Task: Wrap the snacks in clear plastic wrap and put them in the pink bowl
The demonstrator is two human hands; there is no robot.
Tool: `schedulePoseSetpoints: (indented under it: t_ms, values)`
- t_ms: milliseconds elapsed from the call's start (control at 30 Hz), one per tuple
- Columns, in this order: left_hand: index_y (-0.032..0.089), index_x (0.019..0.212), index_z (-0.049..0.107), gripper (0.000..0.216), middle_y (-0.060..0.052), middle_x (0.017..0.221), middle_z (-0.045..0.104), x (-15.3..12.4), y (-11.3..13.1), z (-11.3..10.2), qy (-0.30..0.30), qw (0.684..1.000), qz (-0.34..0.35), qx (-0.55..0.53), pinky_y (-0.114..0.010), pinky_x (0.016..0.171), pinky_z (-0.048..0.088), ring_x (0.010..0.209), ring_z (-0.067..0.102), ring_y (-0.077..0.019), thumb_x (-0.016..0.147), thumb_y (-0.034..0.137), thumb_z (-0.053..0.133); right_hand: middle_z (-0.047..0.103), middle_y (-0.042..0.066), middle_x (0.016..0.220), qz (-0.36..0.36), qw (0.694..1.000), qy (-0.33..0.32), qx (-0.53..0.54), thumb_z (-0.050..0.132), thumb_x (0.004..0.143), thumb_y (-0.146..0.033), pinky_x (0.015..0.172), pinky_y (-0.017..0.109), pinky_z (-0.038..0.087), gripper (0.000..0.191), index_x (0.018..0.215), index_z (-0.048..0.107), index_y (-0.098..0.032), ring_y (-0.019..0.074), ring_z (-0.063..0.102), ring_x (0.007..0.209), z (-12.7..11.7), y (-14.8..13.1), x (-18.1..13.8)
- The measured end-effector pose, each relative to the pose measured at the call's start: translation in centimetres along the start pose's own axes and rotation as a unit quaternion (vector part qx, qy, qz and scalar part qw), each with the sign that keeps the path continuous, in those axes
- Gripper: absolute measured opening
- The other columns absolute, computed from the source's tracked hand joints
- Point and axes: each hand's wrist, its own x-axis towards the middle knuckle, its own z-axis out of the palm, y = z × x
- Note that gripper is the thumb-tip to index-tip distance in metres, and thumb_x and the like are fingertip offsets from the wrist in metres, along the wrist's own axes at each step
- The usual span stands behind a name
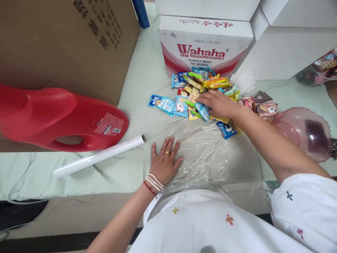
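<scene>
A heap of small wrapped snack packets [181, 105], in blue, yellow, green and red, lies against the front of the water carton. My right hand [219, 103] rests on the heap, fingers stretched over the packets and touching them. Beside its fingertips is a light blue packet [202, 111]; no packet is visibly lifted. My left hand [164, 160] lies flat with fingers spread, at the left edge of a crumpled clear plastic bag [202, 158]. A dark blue packet [226, 130] sits below my right wrist.
A white Wahaba-style carton [205, 49] marked "Wahaha" stands behind the heap, with white boxes [289, 49] to its right. At right is a pink ribbed bowl [289, 128]. On the left are a red plastic jug [60, 116], a white tube [100, 154] and a large brown box [79, 45].
</scene>
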Motion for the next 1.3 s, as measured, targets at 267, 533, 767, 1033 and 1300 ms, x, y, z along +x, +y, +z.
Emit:
schedulePoseSetpoints:
  t_ms: [267,533,767,1033,1300]
  values:
    - [0.014,0.162,0.028,0.07,-0.021,0.165,0.032,0.0,0.3,0.2,0.02,0.999,-0.02,-0.016,-0.067,0.125,0.001,0.153,0.035,-0.0335,0.102,0.047,0.041,0.064,0.013,0.121,0.059,0.991,0.1,0.069,0.056,0.098,-0.037,0.104,0.054,0.037,0.028,0.116,0.066,-0.017,0.035,0.048,0.127,-3.4,-0.5,-3.9]
    - [0.015,0.161,0.033,0.067,-0.02,0.165,0.032,0.2,0.3,0.2,0.023,0.999,-0.016,-0.019,-0.069,0.124,0.002,0.153,0.035,-0.0353,0.102,0.046,0.042,0.073,0.004,0.104,-0.036,0.946,-0.166,0.277,0.059,0.099,-0.03,0.076,0.028,0.048,0.019,0.115,0.065,-0.024,0.0193,0.067,0.088,-3.3,-10.0,-5.4]
    - [0.013,0.16,0.033,0.068,-0.02,0.165,0.032,0.1,0.3,0.1,0.019,0.999,-0.02,-0.022,-0.067,0.125,-0.002,0.153,0.034,-0.0337,0.102,0.046,0.042,0.07,0.015,0.114,0.036,0.995,-0.078,0.051,0.068,0.094,-0.043,0.079,0.036,0.049,0.034,0.117,0.069,-0.018,0.0312,0.06,0.108,-1.5,-12.8,-2.0]
    - [0.012,0.159,0.035,0.067,-0.019,0.166,0.03,0.1,0.2,0.2,0.016,1.0,-0.019,-0.011,-0.066,0.125,-0.004,0.154,0.032,-0.0323,0.103,0.047,0.042,0.067,0.02,0.124,0.134,0.99,-0.038,-0.031,0.066,0.093,-0.042,0.107,0.052,0.037,0.043,0.119,0.069,-0.007,0.0392,0.042,0.132,-1.2,-9.9,12.0]
    - [0.016,0.16,0.035,0.066,-0.016,0.166,0.033,0.1,0.4,-0.1,0.014,0.999,-0.031,-0.026,-0.065,0.126,0.001,0.154,0.033,-0.0322,0.102,0.049,0.041,0.068,0.019,0.12,0.21,0.964,-0.149,0.065,0.088,0.066,-0.038,0.104,0.056,0.043,0.064,0.12,0.068,-0.011,0.043,0.049,0.128,0.4,-8.9,16.3]
